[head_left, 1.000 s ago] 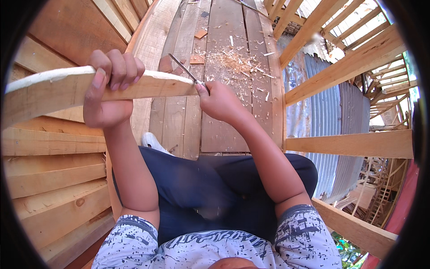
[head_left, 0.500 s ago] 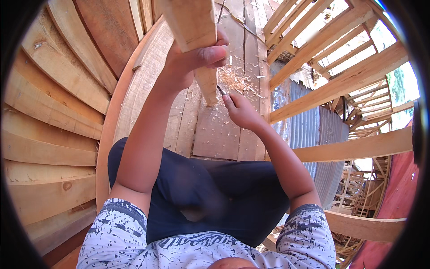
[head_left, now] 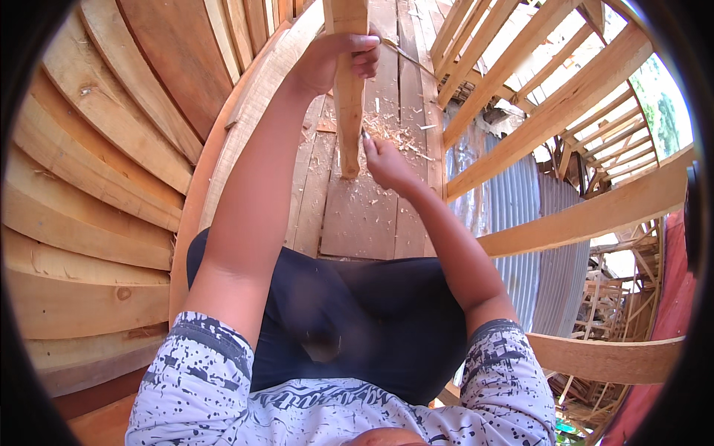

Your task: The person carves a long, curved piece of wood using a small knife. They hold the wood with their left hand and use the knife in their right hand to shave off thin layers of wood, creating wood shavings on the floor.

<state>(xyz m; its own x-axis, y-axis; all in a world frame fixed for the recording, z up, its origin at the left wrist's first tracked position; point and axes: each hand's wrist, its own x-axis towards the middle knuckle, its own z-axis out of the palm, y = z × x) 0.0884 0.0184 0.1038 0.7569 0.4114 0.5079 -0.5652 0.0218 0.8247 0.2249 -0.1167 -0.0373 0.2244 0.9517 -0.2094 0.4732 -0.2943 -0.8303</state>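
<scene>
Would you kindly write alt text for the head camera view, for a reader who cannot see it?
Seen from above, a seated person's left hand grips a wooden stick upright, its lower end on a plank floor, while the right hand presses against its side. Wood shavings litter the planks; curved boards rise at left.

The person wears a white short-sleeved shirt (head_left: 223, 386) speckled with black (the print runs across both sleeves) and dark navy shorts (head_left: 357, 312); forearms bare.
</scene>
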